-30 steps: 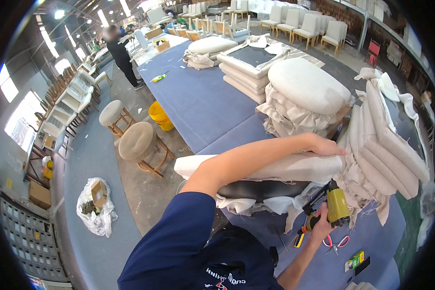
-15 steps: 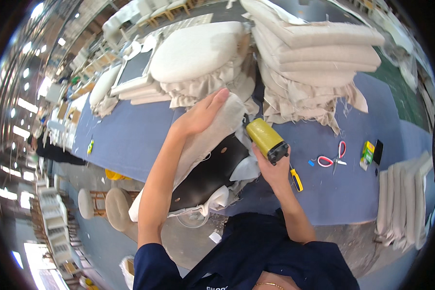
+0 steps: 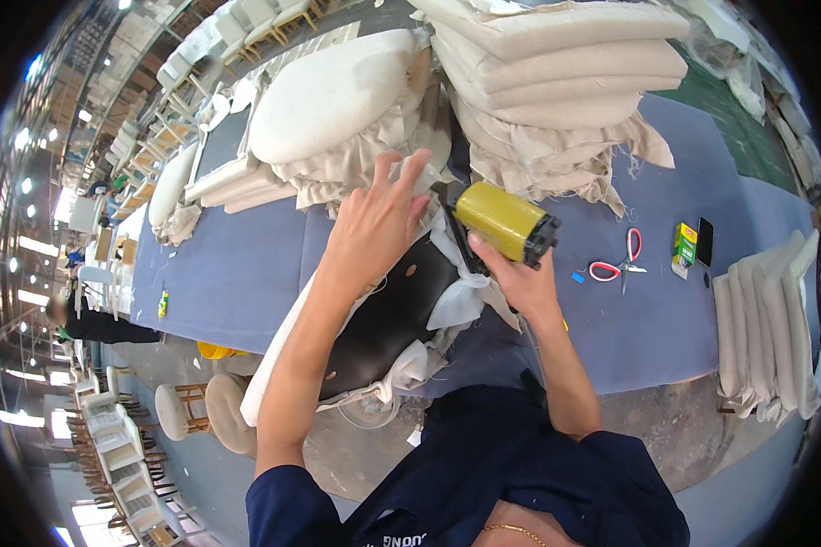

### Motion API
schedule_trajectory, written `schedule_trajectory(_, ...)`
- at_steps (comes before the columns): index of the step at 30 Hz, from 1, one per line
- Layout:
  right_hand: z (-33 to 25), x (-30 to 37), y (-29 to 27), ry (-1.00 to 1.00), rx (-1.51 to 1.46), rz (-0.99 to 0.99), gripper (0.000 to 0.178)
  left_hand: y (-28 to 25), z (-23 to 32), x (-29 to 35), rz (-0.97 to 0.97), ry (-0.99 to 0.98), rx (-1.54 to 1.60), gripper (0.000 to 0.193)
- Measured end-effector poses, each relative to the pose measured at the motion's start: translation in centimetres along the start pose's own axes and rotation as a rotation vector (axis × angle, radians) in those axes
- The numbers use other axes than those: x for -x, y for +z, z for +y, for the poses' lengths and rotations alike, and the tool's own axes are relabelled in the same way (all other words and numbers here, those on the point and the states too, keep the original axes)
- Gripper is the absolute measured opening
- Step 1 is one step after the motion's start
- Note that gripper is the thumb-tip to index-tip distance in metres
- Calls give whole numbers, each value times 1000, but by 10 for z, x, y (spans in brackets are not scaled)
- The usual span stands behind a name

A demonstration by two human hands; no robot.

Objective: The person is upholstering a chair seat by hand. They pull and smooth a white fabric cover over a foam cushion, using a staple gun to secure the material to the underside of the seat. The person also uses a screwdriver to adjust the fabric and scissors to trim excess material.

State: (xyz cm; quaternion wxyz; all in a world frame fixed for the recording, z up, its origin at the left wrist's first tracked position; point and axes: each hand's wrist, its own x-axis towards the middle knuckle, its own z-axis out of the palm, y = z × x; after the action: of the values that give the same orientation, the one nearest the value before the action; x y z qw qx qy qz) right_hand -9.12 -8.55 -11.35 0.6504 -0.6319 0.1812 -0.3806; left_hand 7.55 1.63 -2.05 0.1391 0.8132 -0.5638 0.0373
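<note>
A seat panel lies upside down in front of me, with a black underside and beige fabric cover wrapped round its edge. My left hand is at the panel's far end, fingers bent over the fabric edge and thumb opposite; the fingertips are partly hidden. My right hand is closed round the handle of a staple gun with a yellow body and black end. The gun's nose is close to the panel's far edge, beside my left fingertips. White lining bunches along the right edge.
Padded seats are stacked at the back left and back right. Red-handled scissors, a green-yellow box and a phone lie on the blue table. Folded covers hang at the right edge.
My left hand has gone from lying flat on the cover to bending its fingers at the far end. The staple gun has turned, its nose now nearer the left fingertips.
</note>
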Motion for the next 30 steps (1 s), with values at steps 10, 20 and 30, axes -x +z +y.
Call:
schedule_trajectory(10, 22, 30, -18, -26, 316, 14, 29, -3, 21, 15, -40, 121, 6, 75)
schedule_trajectory(20, 33, 53, -20, -298, 494, -26, 26, -13, 35, 25, -132, 125, 4, 107)
schedule_trajectory(30, 7, 67, -11, -38, 186, -58, 27, -21, -2, 24, -400, -522, 665, 64)
